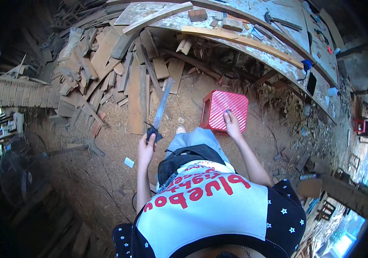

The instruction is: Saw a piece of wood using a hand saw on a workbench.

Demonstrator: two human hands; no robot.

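My left hand (pixel 146 148) is closed round the black handle of a hand saw (pixel 163 105). Its long, narrow metal blade points away from me, tilted slightly right; the teeth are too small to make out. My right hand (pixel 233 124) reaches over a red plastic stool (pixel 225 103) with a ridged top. The fingers of that hand are pinched on a small blue thing (pixel 227 112), whose kind I cannot tell. Whether this hand touches the stool is unclear.
A large pile of wood scraps (pixel 106 69) lies at the far left. Beyond the stool runs a workbench (pixel 253 41) bearing a long wooden strip (pixel 244 41), a hammer (pixel 284 22) and wood blocks. A standing fan (pixel 22 161) is at left. A pale card-like piece (pixel 129 162) lies on the dirt floor.
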